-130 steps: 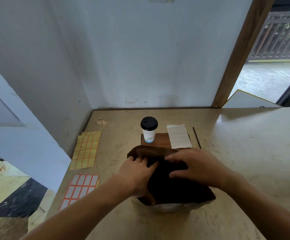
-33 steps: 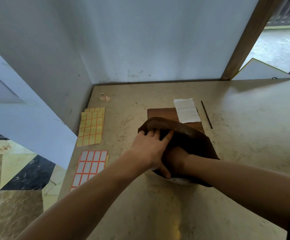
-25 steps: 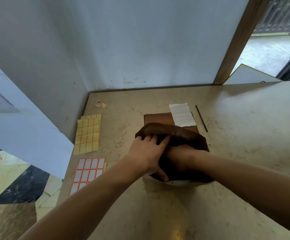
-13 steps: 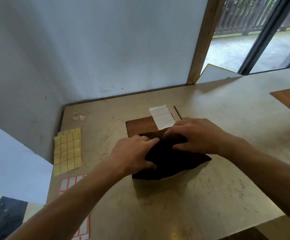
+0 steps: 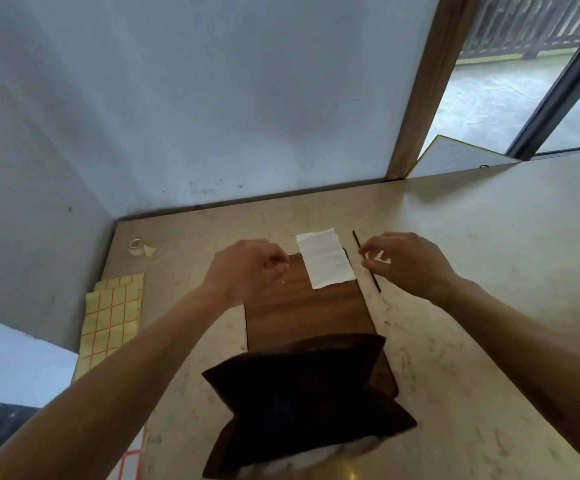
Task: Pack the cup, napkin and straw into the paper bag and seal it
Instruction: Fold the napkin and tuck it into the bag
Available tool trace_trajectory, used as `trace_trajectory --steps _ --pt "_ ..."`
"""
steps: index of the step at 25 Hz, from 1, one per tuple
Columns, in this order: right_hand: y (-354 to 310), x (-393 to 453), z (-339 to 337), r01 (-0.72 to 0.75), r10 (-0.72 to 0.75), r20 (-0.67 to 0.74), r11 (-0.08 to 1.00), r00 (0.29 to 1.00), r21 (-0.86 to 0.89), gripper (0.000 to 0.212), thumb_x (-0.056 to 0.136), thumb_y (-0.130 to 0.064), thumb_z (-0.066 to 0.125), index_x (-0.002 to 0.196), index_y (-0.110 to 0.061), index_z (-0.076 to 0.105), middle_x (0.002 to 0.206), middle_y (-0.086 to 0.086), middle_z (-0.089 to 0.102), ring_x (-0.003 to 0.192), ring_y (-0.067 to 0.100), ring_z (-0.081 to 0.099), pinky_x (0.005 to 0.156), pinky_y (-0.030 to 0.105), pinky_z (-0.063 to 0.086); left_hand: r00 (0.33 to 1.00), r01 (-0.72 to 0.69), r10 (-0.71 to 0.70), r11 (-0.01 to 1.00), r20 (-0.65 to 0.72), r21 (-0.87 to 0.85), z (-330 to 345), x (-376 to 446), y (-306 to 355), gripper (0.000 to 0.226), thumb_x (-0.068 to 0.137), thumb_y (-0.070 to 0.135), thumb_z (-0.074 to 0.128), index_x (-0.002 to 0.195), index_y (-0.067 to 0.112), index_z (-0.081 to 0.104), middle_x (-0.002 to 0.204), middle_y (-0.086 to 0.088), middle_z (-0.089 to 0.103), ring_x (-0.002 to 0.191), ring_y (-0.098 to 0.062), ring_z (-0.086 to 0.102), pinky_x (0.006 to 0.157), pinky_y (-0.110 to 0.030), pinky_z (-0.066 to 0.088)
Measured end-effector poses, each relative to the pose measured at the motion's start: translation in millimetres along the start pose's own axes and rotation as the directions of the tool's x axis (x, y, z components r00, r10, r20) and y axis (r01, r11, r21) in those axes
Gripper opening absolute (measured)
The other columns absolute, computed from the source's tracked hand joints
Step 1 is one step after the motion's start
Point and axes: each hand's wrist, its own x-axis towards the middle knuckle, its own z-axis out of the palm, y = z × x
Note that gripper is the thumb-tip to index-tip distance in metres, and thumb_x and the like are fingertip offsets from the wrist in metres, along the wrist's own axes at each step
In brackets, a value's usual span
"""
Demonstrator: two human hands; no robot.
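Fingers of the right hand hang loosely curled over the far end of the straw, holding nothing. The left hand, fingers curled in and also empty as far as I can tell, hovers over the board just left of the napkin. The bag stands open-mouthed toward the counter's near edge; the cup is not visible, presumably inside. To pick cleanly, I'd pinch the thin straw at its middle, lift the napkin by one edge, then drop both into the bag beside the cup before folding the top.
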Motion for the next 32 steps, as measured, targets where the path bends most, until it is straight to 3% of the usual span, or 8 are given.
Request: trace_trajectory --steps 4,10,17,22,32 --pt "36 44 40 -0.051 0.052 0.058 0.999 0.997 -0.005 0.024 0.088 -0.042 0.057 0.110 -0.034 0.064 0.102 -0.012 0.067 0.083 0.008 0.061 0.072 0.035 0.055 0.993 0.071 -0.073 0.997 0.092 0.031 43 43 -24 0.019 0.092 0.039 0.060 0.104 0.028 0.069 0.101 0.009 0.068 0.087 -0.008 0.059 0.078 -0.033 0.053" --pt "73 96 105 -0.066 0.071 0.149 0.997 0.986 -0.040 0.033 0.092 -0.038 0.054 0.125 -0.034 0.058 0.118 -0.005 0.062 0.098 0.018 0.062 0.076 0.036 0.053 0.979 0.178 -0.175 0.984 0.109 -0.015 108 97 -55 0.020 0.091 0.035 0.061 0.105 0.025 0.071 0.103 0.005 0.068 0.089 -0.009 0.055 0.075 -0.028 0.043" --pt "89 120 170 -0.101 0.104 0.194 0.995 0.975 -0.025 0.036 0.095 -0.038 0.050 0.130 -0.033 0.054 0.126 -0.004 0.057 0.112 0.018 0.053 0.081 0.036 0.051 0.975 0.159 -0.163 0.987 0.152 0.037 174 132 -68 0.029 0.091 0.041 0.059 0.115 0.029 0.069 0.110 0.002 0.065 0.098 -0.018 0.052 0.085 -0.037 0.044" --pt "96 126 188 -0.115 0.116 0.170 0.993 0.979 -0.013 0.033 0.093 -0.039 0.050 0.124 -0.032 0.058 0.121 -0.005 0.057 0.106 0.017 0.055 0.077 0.035 0.052 0.978 0.186 -0.189 0.982 0.084 0.043 196 141 -70 0.031 0.091 0.044 0.058 0.115 0.027 0.067 0.114 0.003 0.066 0.103 -0.019 0.055 0.094 -0.040 0.037" --pt "99 135 199 -0.131 0.129 0.141 0.991 0.982 0.008 0.031 0.085 -0.041 0.062 0.114 -0.031 0.060 0.109 -0.005 0.054 0.092 0.012 0.052 0.064 0.026 0.044 0.984 0.168 -0.171 0.984 0.054 0.064 210 144 -69 0.019 0.093 0.035 0.056 0.100 0.026 0.070 0.103 0.002 0.066 0.093 -0.018 0.056 0.086 -0.036 0.033"
